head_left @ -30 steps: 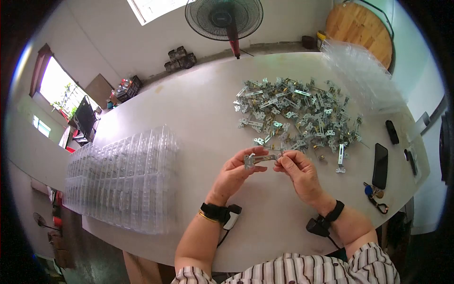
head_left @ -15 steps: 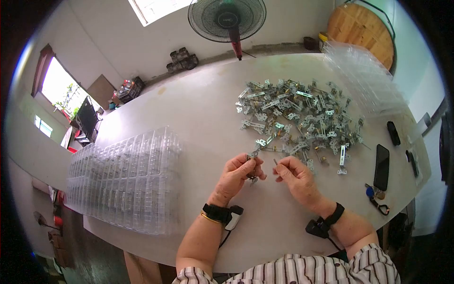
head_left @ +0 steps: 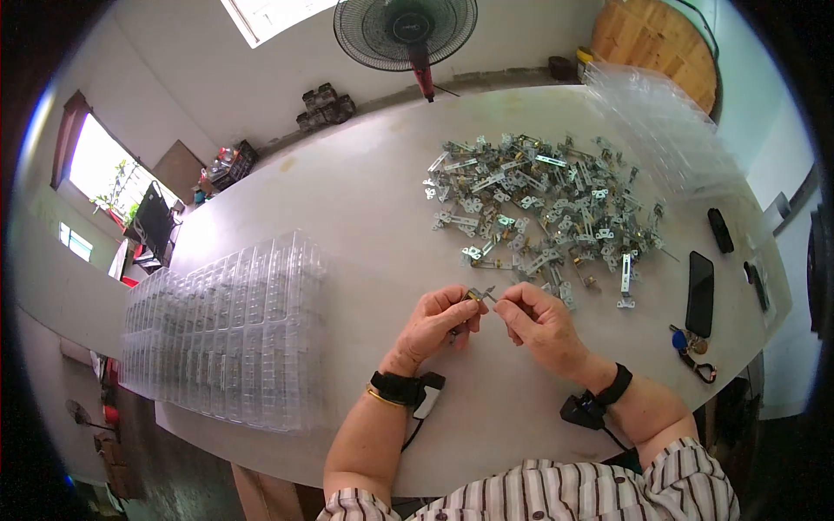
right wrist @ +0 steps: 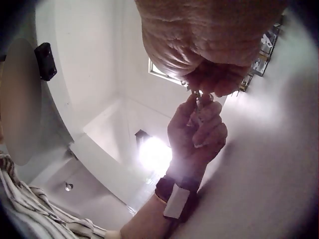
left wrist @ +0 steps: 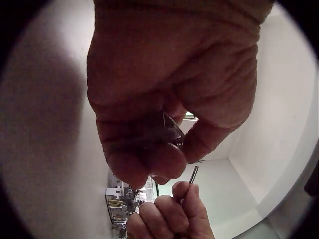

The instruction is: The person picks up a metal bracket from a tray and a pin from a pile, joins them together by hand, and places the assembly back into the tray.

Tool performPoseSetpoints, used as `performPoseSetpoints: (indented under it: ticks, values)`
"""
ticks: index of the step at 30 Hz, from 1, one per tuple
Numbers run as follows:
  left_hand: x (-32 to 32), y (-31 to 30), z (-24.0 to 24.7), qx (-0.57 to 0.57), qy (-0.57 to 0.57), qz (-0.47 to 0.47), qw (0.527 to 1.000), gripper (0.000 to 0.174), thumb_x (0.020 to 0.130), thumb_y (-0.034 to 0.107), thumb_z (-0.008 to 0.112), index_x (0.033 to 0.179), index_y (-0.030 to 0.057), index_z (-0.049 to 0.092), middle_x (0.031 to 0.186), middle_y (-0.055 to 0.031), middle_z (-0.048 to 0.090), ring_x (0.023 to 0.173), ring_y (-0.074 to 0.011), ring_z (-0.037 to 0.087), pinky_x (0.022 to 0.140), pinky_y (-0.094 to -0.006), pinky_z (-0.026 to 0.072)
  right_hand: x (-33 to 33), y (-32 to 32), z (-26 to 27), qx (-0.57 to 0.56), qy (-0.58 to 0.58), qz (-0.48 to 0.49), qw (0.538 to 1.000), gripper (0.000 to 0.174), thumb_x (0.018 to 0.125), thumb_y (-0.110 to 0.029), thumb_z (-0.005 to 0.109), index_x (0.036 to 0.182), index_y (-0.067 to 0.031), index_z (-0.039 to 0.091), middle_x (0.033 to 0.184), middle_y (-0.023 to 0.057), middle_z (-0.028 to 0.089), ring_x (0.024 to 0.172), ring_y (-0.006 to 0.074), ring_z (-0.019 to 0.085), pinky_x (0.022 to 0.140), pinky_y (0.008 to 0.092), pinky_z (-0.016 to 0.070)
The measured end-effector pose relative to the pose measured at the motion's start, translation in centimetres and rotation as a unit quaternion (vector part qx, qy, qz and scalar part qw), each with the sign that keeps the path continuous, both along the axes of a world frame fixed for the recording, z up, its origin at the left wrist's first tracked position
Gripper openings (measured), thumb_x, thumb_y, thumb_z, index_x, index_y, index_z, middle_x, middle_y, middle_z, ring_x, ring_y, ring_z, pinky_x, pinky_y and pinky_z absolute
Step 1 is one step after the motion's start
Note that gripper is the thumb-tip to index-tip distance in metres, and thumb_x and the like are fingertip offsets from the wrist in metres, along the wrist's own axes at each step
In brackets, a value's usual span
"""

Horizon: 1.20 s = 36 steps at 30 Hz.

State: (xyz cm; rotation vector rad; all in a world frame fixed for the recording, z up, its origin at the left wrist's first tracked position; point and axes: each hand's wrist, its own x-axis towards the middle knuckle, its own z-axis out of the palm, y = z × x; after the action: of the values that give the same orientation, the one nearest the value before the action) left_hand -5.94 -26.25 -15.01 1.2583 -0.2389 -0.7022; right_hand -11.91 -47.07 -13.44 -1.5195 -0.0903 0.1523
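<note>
My left hand (head_left: 437,323) grips a small metal bracket (head_left: 474,294), its end poking out past the thumb and most of its body hidden by the fingers. In the left wrist view, part of the bracket (left wrist: 171,130) shows between curled fingers and palm. My right hand (head_left: 545,328) pinches a thin metal pin (left wrist: 194,174) between thumb and forefinger, its tip pointing up toward the left hand. The fingertips of both hands are close together above the table, and the pin meets the bracket's end in the head view. Just beyond lies a heap of similar metal brackets (head_left: 539,200).
Clear plastic compartment trays (head_left: 226,347) with metal parts inside stand at the left. More clear trays (head_left: 669,130) lie at the back right. A phone (head_left: 700,295), keys (head_left: 695,342) and a black object (head_left: 719,230) line the right side. A fan (head_left: 408,30) stands behind the table.
The bracket, earlier stretched between both hands, was turned into the left hand's grip. The right hand drew apart with the pin, then came back close to the bracket's end.
</note>
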Motion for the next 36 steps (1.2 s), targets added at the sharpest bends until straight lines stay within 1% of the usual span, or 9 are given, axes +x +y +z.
performPoseSetpoints:
  ticks: [6, 15, 21, 26, 29, 30, 32, 34, 36]
  values:
    - [-0.1, -0.1, 0.4, 0.059, -0.027, 0.009, 0.998, 0.023, 0.096, 0.027, 0.064, 0.096, 0.0044, 0.068, 0.074, -0.0001, 0.062, 0.053, -0.0058, 0.050, 0.047, -0.0203, 0.0397, -0.1, 0.1, 0.0, -0.031, -0.015, -0.013, 0.999, 0.015, 0.100, -0.020, 0.061, 0.099, -0.0048, 0.062, 0.072, -0.0050, 0.054, 0.064, 0.0029, 0.048, 0.056, 0.0212, 0.0418]
    - [-0.5, -0.6, 0.6, 0.144, -0.084, -0.007, 0.986, 0.021, 0.094, 0.025, 0.066, 0.097, 0.0043, 0.068, 0.076, 0.0017, 0.063, 0.059, -0.0044, 0.051, 0.051, -0.0199, 0.0397, -0.1, 0.2, 0.0, -0.024, -0.045, -0.010, 0.999, 0.025, 0.101, -0.017, 0.058, 0.121, -0.0033, 0.050, 0.069, -0.0027, 0.054, 0.063, 0.0038, 0.050, 0.054, 0.0218, 0.0403]
    - [-0.5, -0.7, 0.4, 0.171, -0.095, -0.025, 0.980, 0.020, 0.094, 0.025, 0.066, 0.098, 0.0059, 0.068, 0.076, 0.0032, 0.062, 0.060, -0.0038, 0.051, 0.051, -0.0201, 0.0394, -0.2, 0.2, -0.2, -0.025, -0.006, 0.004, 1.000, 0.021, 0.100, -0.017, 0.058, 0.115, -0.0027, 0.054, 0.074, -0.0008, 0.057, 0.066, 0.0050, 0.053, 0.056, 0.0225, 0.0422]
    - [-0.6, -0.7, 0.3, 0.175, -0.107, -0.028, 0.978, 0.021, 0.094, 0.026, 0.065, 0.099, 0.0059, 0.068, 0.076, 0.0039, 0.062, 0.061, -0.0036, 0.051, 0.052, -0.0203, 0.0400, -0.3, 0.4, 0.4, -0.113, -0.067, -0.037, 0.991, 0.014, 0.098, -0.016, 0.062, 0.100, -0.0021, 0.062, 0.083, 0.0005, 0.059, 0.073, 0.0079, 0.055, 0.064, 0.0250, 0.0465]
    - [-0.7, -0.9, 0.1, 0.167, -0.131, -0.032, 0.977, 0.021, 0.094, 0.026, 0.065, 0.099, 0.0057, 0.068, 0.076, 0.0040, 0.062, 0.061, -0.0035, 0.051, 0.053, -0.0200, 0.0403, -0.3, 0.2, 0.0, -0.177, -0.129, -0.058, 0.974, 0.012, 0.097, -0.015, 0.064, 0.098, -0.0028, 0.063, 0.086, 0.0001, 0.057, 0.073, 0.0074, 0.053, 0.065, 0.0244, 0.0463]
    - [-0.7, -0.9, 0.0, 0.161, -0.149, -0.032, 0.975, 0.021, 0.094, 0.026, 0.065, 0.099, 0.0057, 0.068, 0.076, 0.0041, 0.062, 0.061, -0.0033, 0.051, 0.053, -0.0198, 0.0405, -0.2, 0.3, -0.3, -0.177, -0.129, -0.058, 0.974, 0.012, 0.097, -0.015, 0.064, 0.098, -0.0028, 0.063, 0.086, 0.0001, 0.057, 0.073, 0.0074, 0.053, 0.065, 0.0244, 0.0463]
    - [-0.6, -0.9, -0.9, 0.155, -0.169, -0.040, 0.973, 0.021, 0.094, 0.026, 0.065, 0.098, 0.0054, 0.068, 0.076, 0.0035, 0.062, 0.061, -0.0033, 0.051, 0.053, -0.0194, 0.0400, -0.1, 0.6, -0.9, -0.047, -0.082, -0.080, 0.992, 0.011, 0.096, -0.014, 0.064, 0.098, -0.0035, 0.063, 0.089, -0.0001, 0.055, 0.072, 0.0064, 0.052, 0.064, 0.0231, 0.0450]
    - [-0.7, -1.0, -0.4, 0.148, -0.189, -0.047, 0.970, 0.021, 0.094, 0.026, 0.065, 0.098, 0.0051, 0.068, 0.076, 0.0028, 0.062, 0.062, -0.0032, 0.051, 0.053, -0.0189, 0.0395, 0.0, 0.3, -0.6, -0.040, -0.079, -0.087, 0.992, 0.011, 0.097, -0.015, 0.063, 0.099, -0.0040, 0.062, 0.087, -0.0006, 0.055, 0.072, 0.0057, 0.052, 0.063, 0.0224, 0.0446]
    - [-0.9, -1.0, 0.6, 0.134, -0.069, -0.020, 0.988, 0.021, 0.094, 0.024, 0.064, 0.096, 0.0034, 0.067, 0.074, 0.0006, 0.060, 0.057, -0.0044, 0.049, 0.049, -0.0193, 0.0374, 0.1, 0.1, 0.0, -0.032, -0.076, -0.095, 0.992, 0.011, 0.098, -0.016, 0.063, 0.099, -0.0045, 0.062, 0.086, -0.0011, 0.056, 0.071, 0.0050, 0.052, 0.062, 0.0216, 0.0442]
